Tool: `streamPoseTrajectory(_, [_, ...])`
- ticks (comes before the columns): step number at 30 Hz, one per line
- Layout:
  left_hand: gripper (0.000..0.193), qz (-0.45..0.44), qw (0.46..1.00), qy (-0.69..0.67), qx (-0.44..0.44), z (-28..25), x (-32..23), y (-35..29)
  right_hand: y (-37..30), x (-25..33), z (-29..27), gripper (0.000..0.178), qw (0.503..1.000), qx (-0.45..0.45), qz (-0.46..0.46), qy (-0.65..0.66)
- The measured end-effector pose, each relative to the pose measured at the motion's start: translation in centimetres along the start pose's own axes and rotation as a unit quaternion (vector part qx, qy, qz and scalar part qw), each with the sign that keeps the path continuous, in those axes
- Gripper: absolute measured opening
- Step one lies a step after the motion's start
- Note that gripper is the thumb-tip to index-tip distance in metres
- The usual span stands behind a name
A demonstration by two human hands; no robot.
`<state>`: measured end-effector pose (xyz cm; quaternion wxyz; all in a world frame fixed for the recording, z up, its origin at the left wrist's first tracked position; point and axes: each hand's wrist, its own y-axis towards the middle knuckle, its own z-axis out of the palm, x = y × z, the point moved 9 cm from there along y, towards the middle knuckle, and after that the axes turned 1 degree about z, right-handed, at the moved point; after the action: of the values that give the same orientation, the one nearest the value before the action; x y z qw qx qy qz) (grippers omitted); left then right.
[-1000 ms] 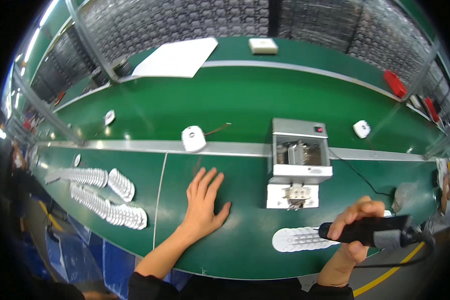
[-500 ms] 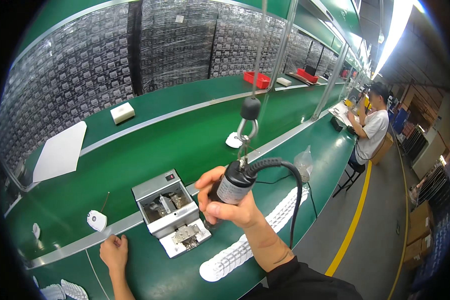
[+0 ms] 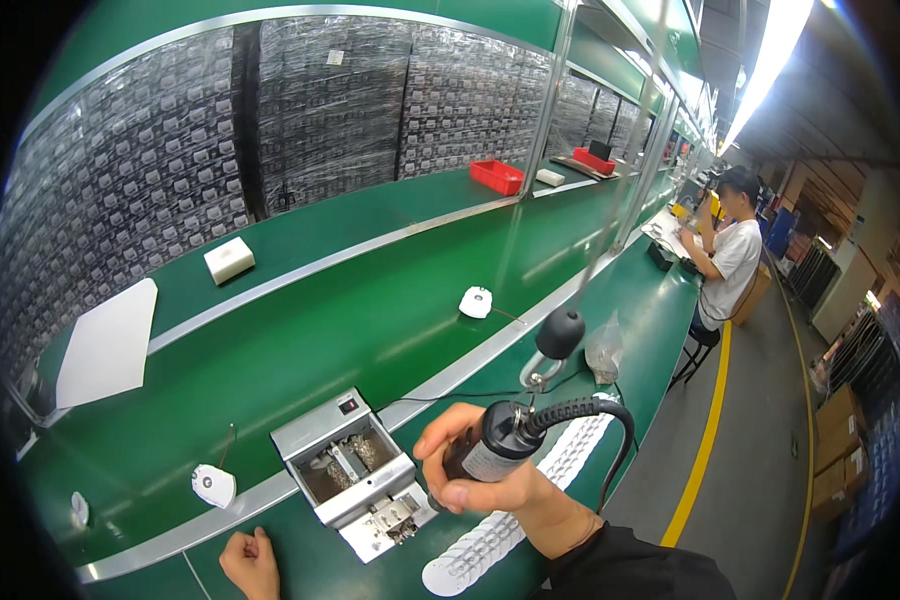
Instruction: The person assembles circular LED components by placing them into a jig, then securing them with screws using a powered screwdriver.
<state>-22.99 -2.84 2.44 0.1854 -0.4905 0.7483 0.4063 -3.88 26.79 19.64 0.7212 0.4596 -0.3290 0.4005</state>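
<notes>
My right hand (image 3: 485, 470) is closed around a black electric screwdriver (image 3: 500, 443), which hangs by a metal hook from a cord above and trails a thick black cable. Its lower end is mostly hidden by my fingers, close beside the front of a grey screw feeder (image 3: 310, 425). Loose screws lie in the feeder's open bin, and a small metal pick-up block (image 3: 394, 515) sits at its front. My left hand (image 3: 250, 563) rests at the bench edge left of the feeder with curled fingers; whatever may be inside them is hidden.
A long row of overlapping white parts (image 3: 480, 550) lies right of the feeder. White rounded parts with wires (image 3: 214, 486) sit on the green belt (image 3: 350, 340). A clear bag (image 3: 604, 350) stands farther along. A co-worker (image 3: 735, 250) sits at the far right. Red trays (image 3: 496, 177) occupy the back shelf.
The view has shifted, so the bench things appear lower and farther right. My right hand has drawn the screwdriver lower, toward the feeder's front, and its hanging cord now slants.
</notes>
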Motion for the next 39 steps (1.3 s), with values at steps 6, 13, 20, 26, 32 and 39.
streamPoseTrajectory(6, [0.039,-0.011,1.000,-0.011,0.010,0.2,0.7,-0.2,-0.3,0.2,0.1,0.039,1.000,0.001,0.012,0.003])
streamPoseTrajectory(13, [0.041,-0.002,1.000,-0.018,0.021,0.4,0.6,-0.3,-0.1,0.4,-0.4,0.038,0.999,-0.018,0.015,-0.023])
streamPoseTrajectory(20, [0.042,-0.022,0.998,-0.054,0.022,0.4,1.3,-0.2,0.4,0.9,0.3,0.037,0.998,-0.015,0.015,-0.056])
streamPoseTrajectory(26, [0.043,0.001,0.999,-0.040,0.015,0.0,0.3,0.0,0.5,0.8,0.4,0.048,0.998,0.019,-0.002,-0.064])
streamPoseTrajectory(32, [0.043,-0.006,0.998,-0.057,0.017,0.1,1.8,-0.2,0.5,1.1,0.3,0.040,0.998,0.009,-0.023,-0.051])
streamPoseTrajectory(39, [0.042,-0.012,0.998,-0.065,0.020,0.2,2.2,-0.4,0.2,0.3,0.5,0.044,1.000,-0.009,0.024,-0.005])
